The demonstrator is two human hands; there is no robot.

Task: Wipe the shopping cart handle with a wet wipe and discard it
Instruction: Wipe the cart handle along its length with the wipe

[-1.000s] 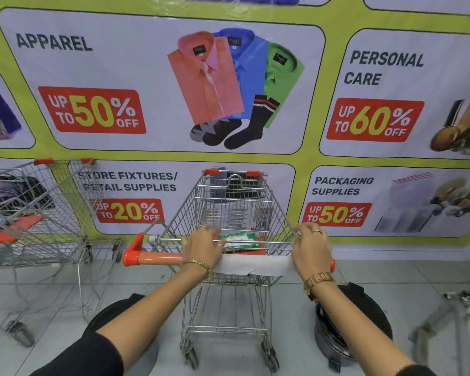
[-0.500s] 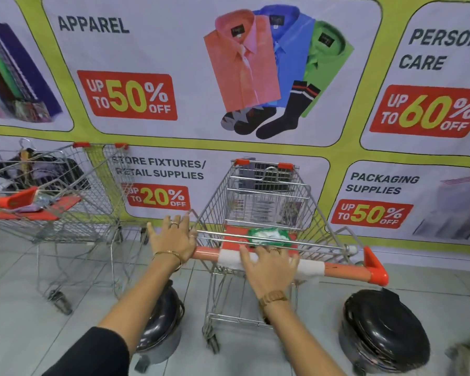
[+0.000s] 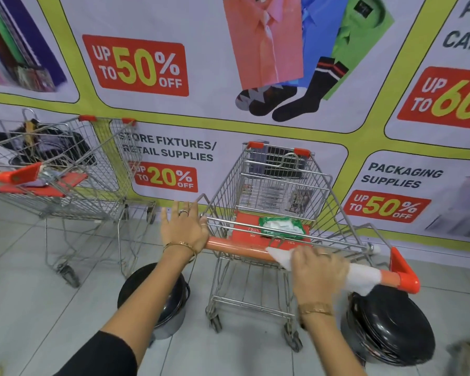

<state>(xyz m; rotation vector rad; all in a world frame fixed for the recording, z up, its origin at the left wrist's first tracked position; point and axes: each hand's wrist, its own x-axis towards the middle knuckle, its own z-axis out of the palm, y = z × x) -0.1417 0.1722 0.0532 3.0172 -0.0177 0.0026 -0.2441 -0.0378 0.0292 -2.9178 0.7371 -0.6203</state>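
A wire shopping cart point(image 3: 277, 185) stands in front of me with an orange handle point(image 3: 236, 246) running left to right. A white wet wipe point(image 3: 361, 275) is draped over the right part of the handle. My right hand point(image 3: 316, 272) presses down on the wipe on the handle. My left hand point(image 3: 183, 232) hovers at the handle's left end, fingers spread, holding nothing. A green wipes packet point(image 3: 281, 226) lies on the cart's red child seat.
Two black lidded bins stand on the tiled floor, one at lower left point(image 3: 154, 297) and one at lower right point(image 3: 388, 321) of the cart. A second wire cart point(image 3: 63, 169) with dark items stands at the left. A sale banner covers the wall behind.
My right hand has slid the wipe rightwards along the handle. My left hand has stayed open at the handle's left end. The view has shifted left and closer.
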